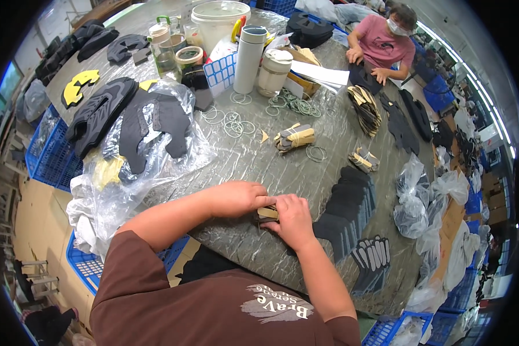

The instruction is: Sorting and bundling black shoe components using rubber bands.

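Note:
My left hand (240, 199) and my right hand (294, 219) meet at the near part of the table. Between them they grip a small bundle of tan and black strips (267, 214), closed on it from both sides. Fingers cover much of the bundle. Beyond my hands lies a similar bundle bound with rubber bands (294, 138), with a loose rubber band (316, 153) beside it. Farther right rests another banded bundle (364, 160). A fanned row of dark flat pieces (345, 209) stretches to the right of my right hand, ending near pieces with pale finger-like strips (372, 254).
Loose pale green rubber bands (299, 104) lie in a pile near a white tumbler (251, 60), a lidded jar (275, 72) and a white bucket (220, 20). Black shaped pads (155, 124) rest on plastic at left. Across the table, a masked person (380, 49) handles dark pieces.

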The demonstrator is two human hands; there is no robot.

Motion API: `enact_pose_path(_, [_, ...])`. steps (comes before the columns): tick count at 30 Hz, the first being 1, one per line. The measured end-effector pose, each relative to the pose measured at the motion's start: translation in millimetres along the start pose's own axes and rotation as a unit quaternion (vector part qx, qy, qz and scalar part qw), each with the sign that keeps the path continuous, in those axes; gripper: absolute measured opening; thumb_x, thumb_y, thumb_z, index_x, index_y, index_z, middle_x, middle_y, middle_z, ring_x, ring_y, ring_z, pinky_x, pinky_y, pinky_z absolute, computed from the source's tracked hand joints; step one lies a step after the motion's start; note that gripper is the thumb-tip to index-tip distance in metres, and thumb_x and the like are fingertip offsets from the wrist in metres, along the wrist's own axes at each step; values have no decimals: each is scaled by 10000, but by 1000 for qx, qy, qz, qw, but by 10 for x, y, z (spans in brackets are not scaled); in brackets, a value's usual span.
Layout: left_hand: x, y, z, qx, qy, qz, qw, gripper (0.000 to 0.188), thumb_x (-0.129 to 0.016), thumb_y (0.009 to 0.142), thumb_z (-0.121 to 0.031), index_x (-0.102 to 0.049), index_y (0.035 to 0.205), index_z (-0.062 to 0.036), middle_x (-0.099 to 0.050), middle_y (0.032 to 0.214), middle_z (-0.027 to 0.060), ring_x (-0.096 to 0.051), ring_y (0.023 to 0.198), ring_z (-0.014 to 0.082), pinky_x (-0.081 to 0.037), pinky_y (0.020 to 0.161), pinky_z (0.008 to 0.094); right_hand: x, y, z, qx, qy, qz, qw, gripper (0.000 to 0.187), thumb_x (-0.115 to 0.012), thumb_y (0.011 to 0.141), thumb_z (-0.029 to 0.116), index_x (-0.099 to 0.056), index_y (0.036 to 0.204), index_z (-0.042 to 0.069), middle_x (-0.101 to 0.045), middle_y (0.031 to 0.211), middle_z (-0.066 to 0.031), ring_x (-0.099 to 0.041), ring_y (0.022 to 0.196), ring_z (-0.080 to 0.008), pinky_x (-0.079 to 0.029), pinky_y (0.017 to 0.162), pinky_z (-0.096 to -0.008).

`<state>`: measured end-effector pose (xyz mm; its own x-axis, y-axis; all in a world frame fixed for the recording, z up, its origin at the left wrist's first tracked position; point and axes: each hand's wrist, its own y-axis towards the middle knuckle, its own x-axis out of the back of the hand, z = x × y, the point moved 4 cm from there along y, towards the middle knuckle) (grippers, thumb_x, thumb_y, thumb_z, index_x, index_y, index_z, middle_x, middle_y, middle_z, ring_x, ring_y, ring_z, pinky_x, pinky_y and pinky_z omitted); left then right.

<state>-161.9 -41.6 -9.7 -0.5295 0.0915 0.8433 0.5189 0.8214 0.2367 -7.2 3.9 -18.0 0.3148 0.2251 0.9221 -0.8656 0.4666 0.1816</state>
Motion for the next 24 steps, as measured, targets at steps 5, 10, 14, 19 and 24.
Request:
enact_pose_path(5, [-15, -73, 156, -19, -25, -12, 999, 402, -557, 787, -98, -555, 1187, -58, -586, 895, 145, -594, 836, 331, -492, 721, 404, -116, -5, 41, -11, -36, -38, 999, 723, -810, 567, 299, -514, 1179, 54, -589, 954, -61, -542, 929, -248, -423, 769, -382])
enact_pose_path(10, [12, -284, 402, 22, -59, -137, 988, 310, -621, 792, -51, -615, 1101, -41, -608, 827, 154, -600, 766, 343, -490, 679, 403, -151, -31, 58, -16, -52, -66, 996, 804, -806, 580, 255, -460, 1280, 61, -567, 958, -65, -532, 883, -270, -439, 740, -387])
enact_pose_path(14, [178, -610, 717, 165, -94, -202, 961, 242, -626, 834, -53, -655, 1074, -36, -667, 832, 111, -635, 732, 220, -499, 643, 302, -155, -35, -59, -16, -79, -66, 995, 809, -805, 600, 258, -443, 1295, 59, -538, 1019, -86, -532, 868, -282, -439, 730, -384])
enact_pose_path(19, [147, -819, 735, 385, -365, -208, 822, 248, -560, 905, -73, -624, 1141, -35, -652, 852, 0, -567, 644, 46, -474, 588, 205, 106, 291, -359, -227, -147, -8, 963, 803, -778, 660, 362, -430, 1312, 47, -472, 1167, -136, -457, 1063, -323, -367, 890, -458])
enact_pose_path(24, [91, -832, 357, 282, -291, -242, 882, 287, -618, 864, -102, -603, 1145, -45, -655, 927, 86, -632, 743, 170, -500, 684, 289, 360, 401, 210, -18, 15, -164, 986, 672, -759, 693, 240, -457, 1256, 35, -489, 1171, -145, -432, 1108, -329, -328, 957, -468])
